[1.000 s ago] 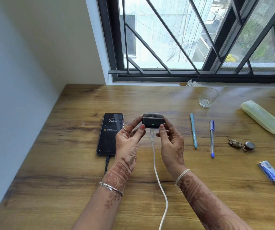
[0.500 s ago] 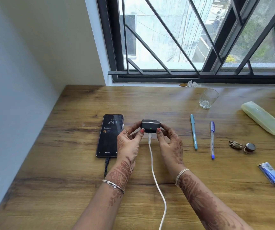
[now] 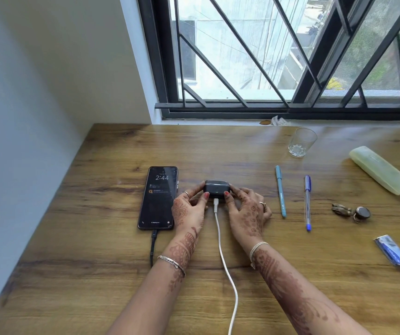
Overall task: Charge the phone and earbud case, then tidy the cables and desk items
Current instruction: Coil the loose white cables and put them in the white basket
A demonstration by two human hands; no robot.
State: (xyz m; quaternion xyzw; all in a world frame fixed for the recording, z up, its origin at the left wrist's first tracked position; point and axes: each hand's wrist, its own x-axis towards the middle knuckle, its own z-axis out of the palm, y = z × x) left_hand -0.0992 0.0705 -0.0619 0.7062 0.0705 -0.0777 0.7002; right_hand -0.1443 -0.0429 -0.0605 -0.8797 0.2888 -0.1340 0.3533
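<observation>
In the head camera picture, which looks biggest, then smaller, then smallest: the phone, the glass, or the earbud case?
Largest: phone.
Then glass and earbud case, about alike; fingers cover the case's ends and the glass sits farther away, so no ranking between them.

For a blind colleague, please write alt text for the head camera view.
A left hand and a right hand grip a black earbud case on a desk, with a white cable plugged into its front. Left of it, a lit phone on a black cable; right of it, a teal pen, a blue pen and a glass.
</observation>
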